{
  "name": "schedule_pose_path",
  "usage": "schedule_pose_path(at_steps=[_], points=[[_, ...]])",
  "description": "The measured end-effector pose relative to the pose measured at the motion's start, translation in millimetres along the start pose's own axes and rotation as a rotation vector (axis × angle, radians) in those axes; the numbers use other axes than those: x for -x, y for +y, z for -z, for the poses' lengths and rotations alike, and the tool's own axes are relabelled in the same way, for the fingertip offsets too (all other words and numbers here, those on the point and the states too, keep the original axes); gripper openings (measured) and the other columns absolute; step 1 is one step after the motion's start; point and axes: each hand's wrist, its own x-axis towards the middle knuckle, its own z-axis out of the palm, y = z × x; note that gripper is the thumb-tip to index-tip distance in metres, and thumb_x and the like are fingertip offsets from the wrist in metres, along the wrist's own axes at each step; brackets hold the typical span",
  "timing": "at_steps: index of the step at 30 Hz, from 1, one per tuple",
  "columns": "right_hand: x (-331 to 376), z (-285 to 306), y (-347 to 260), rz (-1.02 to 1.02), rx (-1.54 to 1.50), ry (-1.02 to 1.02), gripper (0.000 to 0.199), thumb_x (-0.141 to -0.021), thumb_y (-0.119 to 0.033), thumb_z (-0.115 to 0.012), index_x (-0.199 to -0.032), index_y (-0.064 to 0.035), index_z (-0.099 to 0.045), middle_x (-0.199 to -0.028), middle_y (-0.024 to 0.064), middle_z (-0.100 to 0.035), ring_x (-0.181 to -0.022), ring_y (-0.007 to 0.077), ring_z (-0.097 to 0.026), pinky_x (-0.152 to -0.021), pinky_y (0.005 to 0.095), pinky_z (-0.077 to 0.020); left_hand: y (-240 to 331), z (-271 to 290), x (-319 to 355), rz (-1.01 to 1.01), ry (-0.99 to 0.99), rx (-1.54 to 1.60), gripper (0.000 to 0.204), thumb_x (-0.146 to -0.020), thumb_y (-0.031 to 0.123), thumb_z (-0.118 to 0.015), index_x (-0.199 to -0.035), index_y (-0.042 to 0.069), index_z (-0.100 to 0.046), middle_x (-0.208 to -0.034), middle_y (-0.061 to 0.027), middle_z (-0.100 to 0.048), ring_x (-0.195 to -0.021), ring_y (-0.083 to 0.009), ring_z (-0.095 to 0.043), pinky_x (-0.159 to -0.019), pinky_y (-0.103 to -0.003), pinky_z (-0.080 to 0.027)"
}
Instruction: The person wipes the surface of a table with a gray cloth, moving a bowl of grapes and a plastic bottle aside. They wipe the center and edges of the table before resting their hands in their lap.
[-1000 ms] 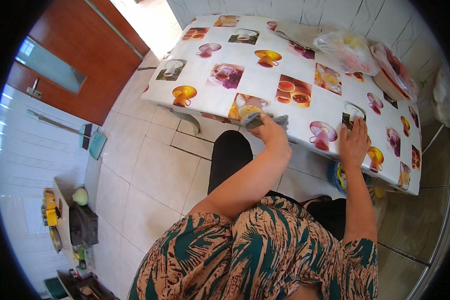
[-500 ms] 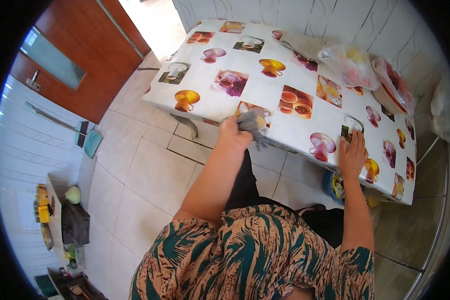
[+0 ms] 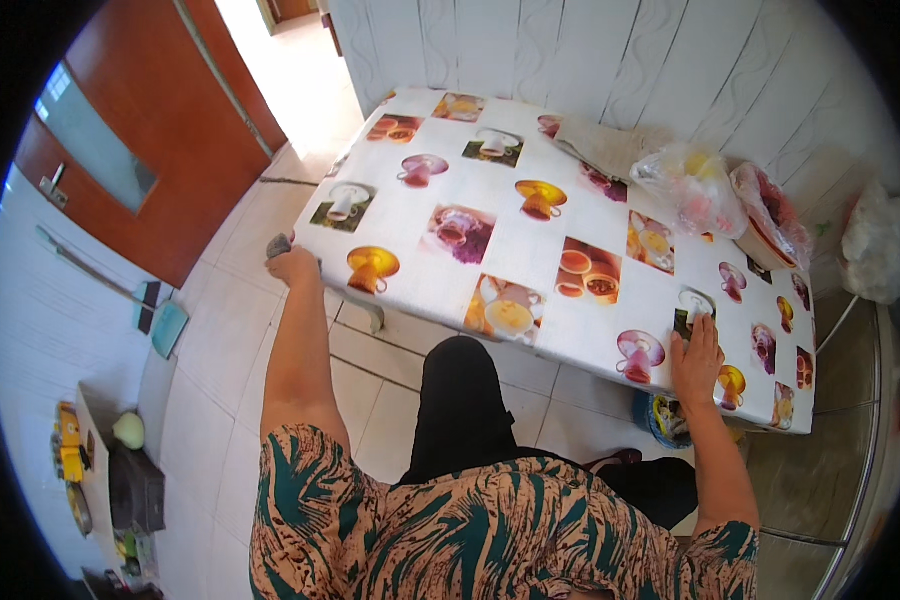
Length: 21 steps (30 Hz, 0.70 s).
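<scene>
My left hand (image 3: pixel 295 266) is at the table's left front corner, closed on a bunched grey cloth (image 3: pixel 278 245). Most of the cloth is hidden by the fingers. My right hand (image 3: pixel 698 362) rests on the right part of the table (image 3: pixel 560 165), near its front edge, fingers stretched out and holding nothing. A white tablecloth (image 3: pixel 425 275) printed with cups and saucers covers the table.
Along the wall at the back right sit a clear plastic bag (image 3: pixel 690 190) with something inside and a box (image 3: pixel 770 217) wrapped in plastic. A bucket (image 3: pixel 663 420) stands under the table. Left are a dustpan (image 3: pixel 169 328) and a brown door (image 3: pixel 170 120).
My left hand has swept the grey cloth from the middle of the front edge to the left corner. My right hand stays on the same spot of the table. The view has tilted slightly.
</scene>
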Motion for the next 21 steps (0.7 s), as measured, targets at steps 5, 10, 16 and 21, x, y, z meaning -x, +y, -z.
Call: schedule_pose_path(at_steps=[5,10,16,21], points=[[-11.2,29.7,-8.3,0.112,0.017,0.004,0.062,-0.089,-0.033,-0.059,-0.138,0.0019,-0.042,-0.147,0.0234,-0.035,-0.136,0.0374,-0.034,-0.107,0.0504,-0.0282,12.5,2.7,10.3,-0.737,-0.059,-0.764,0.048,-0.09,0.02,-0.053,-0.131,-0.003,-0.048,-0.139,-0.014,-0.047,-0.135,-0.0289,-0.037,-0.111,-0.043,-0.029],[-22.8,32.7,-37.3,0.272,-0.146,-0.078,0.066,-0.09,-0.034,-0.057,-0.142,0.0007,-0.036,-0.15,0.0231,-0.029,-0.139,0.0369,-0.028,-0.11,0.0493,-0.0237,41.6,-9.8,27.4,-1.099,-0.456,-0.734,0.054,-0.089,0.027,-0.056,-0.137,0.005,-0.046,-0.145,-0.0141,-0.042,-0.138,-0.0308,-0.034,-0.111,-0.046,-0.029],[-17.0,27.0,-47.6,0.285,-0.118,-0.098,0.067,-0.091,-0.038,-0.054,-0.143,0.0004,-0.035,-0.15,0.0221,-0.03,-0.139,0.0362,-0.029,-0.112,0.0469,-0.0207,79.2,-56.5,181.3,-1.435,-0.808,-0.483,0.057,-0.087,0.024,-0.058,-0.137,0.002,-0.044,-0.145,-0.0166,-0.042,-0.138,-0.0311,-0.034,-0.112,-0.047,-0.028],[-17.8,31.1,-52.3,0.272,-0.159,-0.103,0.068,-0.09,-0.039,-0.055,-0.142,-0.0001,-0.037,-0.15,0.0224,-0.032,-0.139,0.0361,-0.029,-0.111,0.0475,-0.0211,97.3,-63.6,350.0,-1.624,-1.195,-0.201,0.058,-0.085,0.021,-0.059,-0.136,-0.003,-0.044,-0.146,-0.0188,-0.04,-0.14,-0.0317,-0.031,-0.115,-0.044,-0.023]])
